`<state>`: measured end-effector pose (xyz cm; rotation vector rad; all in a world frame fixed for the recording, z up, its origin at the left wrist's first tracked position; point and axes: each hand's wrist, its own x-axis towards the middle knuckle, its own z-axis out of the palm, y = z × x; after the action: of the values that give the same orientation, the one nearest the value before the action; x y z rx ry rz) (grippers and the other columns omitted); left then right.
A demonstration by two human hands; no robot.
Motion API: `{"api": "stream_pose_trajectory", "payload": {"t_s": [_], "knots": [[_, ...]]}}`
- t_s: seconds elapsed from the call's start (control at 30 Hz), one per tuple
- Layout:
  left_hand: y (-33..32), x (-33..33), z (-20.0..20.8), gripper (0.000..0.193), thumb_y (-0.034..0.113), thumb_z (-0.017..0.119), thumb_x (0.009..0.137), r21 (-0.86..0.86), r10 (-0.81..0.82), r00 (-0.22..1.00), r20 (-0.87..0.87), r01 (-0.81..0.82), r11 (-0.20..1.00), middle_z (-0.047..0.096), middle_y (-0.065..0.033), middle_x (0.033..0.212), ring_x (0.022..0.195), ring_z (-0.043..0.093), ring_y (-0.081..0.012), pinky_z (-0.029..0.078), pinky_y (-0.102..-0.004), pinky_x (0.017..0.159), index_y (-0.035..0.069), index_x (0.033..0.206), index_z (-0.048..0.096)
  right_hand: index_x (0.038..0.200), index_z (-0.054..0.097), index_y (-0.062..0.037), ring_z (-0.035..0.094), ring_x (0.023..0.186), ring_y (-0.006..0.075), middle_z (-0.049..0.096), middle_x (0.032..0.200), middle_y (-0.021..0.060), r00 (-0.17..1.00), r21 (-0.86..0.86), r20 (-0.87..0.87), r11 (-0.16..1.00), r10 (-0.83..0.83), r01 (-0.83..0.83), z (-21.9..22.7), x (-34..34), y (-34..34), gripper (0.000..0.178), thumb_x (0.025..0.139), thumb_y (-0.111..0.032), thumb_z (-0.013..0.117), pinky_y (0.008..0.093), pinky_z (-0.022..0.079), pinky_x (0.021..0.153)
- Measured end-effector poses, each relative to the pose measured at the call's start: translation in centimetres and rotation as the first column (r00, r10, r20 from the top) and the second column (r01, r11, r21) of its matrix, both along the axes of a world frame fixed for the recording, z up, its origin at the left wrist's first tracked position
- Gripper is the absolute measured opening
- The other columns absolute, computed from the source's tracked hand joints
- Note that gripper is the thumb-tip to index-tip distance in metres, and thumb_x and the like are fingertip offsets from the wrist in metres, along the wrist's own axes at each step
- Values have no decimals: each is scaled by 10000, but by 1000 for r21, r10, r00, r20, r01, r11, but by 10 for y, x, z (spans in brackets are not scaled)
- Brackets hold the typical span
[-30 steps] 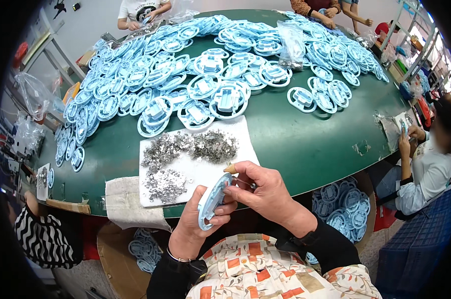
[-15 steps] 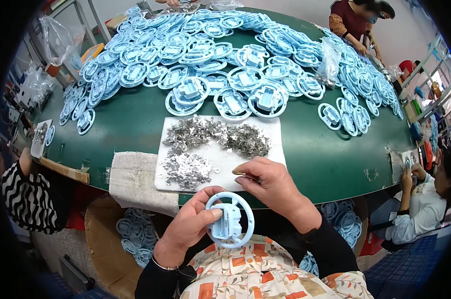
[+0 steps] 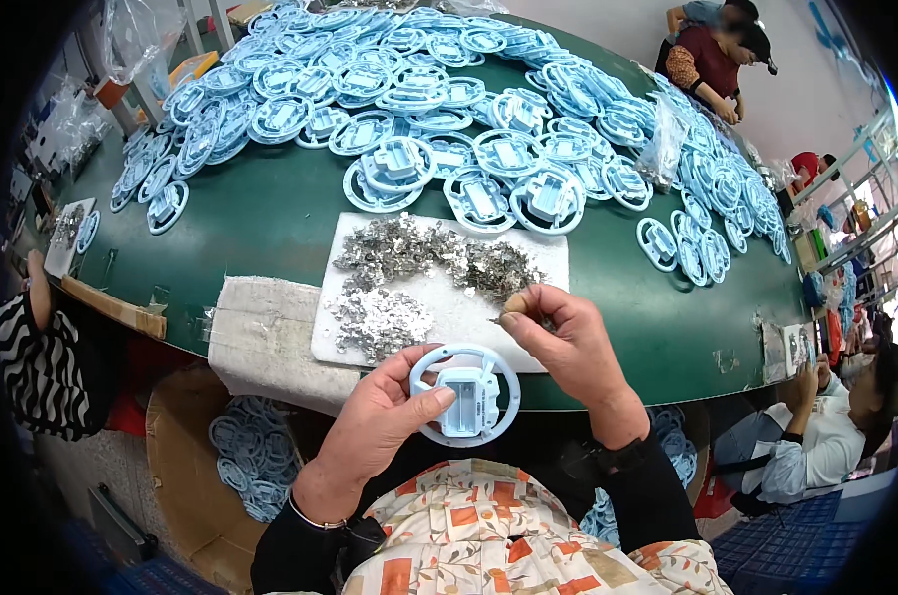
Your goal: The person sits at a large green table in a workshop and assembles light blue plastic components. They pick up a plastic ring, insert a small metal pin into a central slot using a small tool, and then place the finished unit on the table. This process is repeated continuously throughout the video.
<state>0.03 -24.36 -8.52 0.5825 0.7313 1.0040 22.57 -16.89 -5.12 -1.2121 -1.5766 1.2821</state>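
My left hand (image 3: 375, 412) grips a light blue plastic steering wheel (image 3: 508, 397) by its left side, thumb pressed on the hub. The wheel's open box-shaped compartment faces up. To its upper right, my right hand (image 3: 568, 337) is closed in a pinch, with the dark tip of a small metal piece (image 3: 495, 320) just showing at the fingertips. It is over the right part of a white board (image 3: 449, 342), apart from the wheel. On the board lie heaps of small silvery metal pieces (image 3: 385, 322).
A large pile of blue steering wheels (image 3: 370, 79) covers the far side of the green table (image 3: 657, 337). A whitish cloth-like pad (image 3: 271, 327) adjoins the board on the left. Below stands a cardboard box (image 3: 186, 466) with more wheels. Other people sit or stand around the table.
My right hand has moved up and right, away from the wheel toward the metal pieces. My left hand has tilted the wheel and raised it slightly. The whole view has shifted a little.
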Motion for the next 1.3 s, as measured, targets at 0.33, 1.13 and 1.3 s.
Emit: {"api": "stream_pose_trajectory", "payload": {"t_s": [0.33,1.13,1.3], "knots": [[36,41,-7,509,60,556,994,176,-109,946,-306,169,970,652,-86,1200,965,649,-90,530,-241,807,-41,1466,394,905,682,-2,617,658,181,651,799,94,943,254,333,962,13,-103,16,27,-26,90,880,-75,729,298,484,598],[46,48,-16,484,79,534,1027,87,-169,922,-349,212,973,660,-144,1163,920,701,-160,636,-295,722,-83,1454,374,1080,644,-44,664,783,337,640,941,150,857,365,511,919,-64,-150,12,21,-29,173,911,-68,670,412,533,670],[47,47,-13,495,83,535,1028,73,-185,914,-362,225,972,657,-158,1170,924,709,-174,639,-295,714,-86,1459,362,1238,658,-107,668,682,284,660,809,85,718,385,694,871,-56,-304,9,35,-36,363,884,-32,667,392,536,595]]}}
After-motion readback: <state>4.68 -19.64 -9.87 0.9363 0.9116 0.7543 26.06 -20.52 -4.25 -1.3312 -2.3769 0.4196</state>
